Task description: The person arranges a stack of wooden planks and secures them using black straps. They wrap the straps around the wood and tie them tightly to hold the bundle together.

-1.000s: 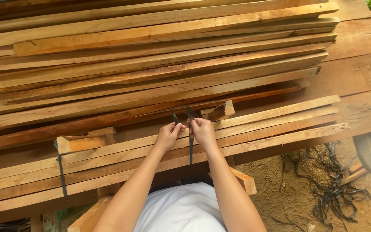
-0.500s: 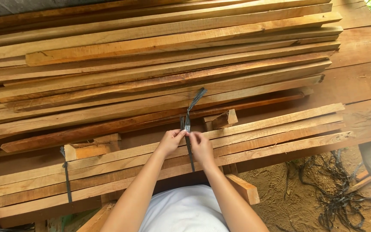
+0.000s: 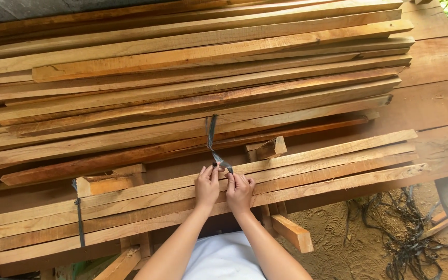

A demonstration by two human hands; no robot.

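A dark plastic strap (image 3: 212,139) runs up from the middle of the near bundle of wooden slats (image 3: 317,171), its loose end lying over the big stack of planks (image 3: 193,78) behind. The left hand (image 3: 207,185) pinches the strap between thumb and fingertips, and the right hand (image 3: 240,190), touching it side by side, is closed on the same strap just beside. A 2nd dark strap (image 3: 79,218) binds the bundle further left. 2 short wood blocks (image 3: 271,147) sit near the hands. Tangled black strapping (image 3: 410,243) lies on the dirt at right.
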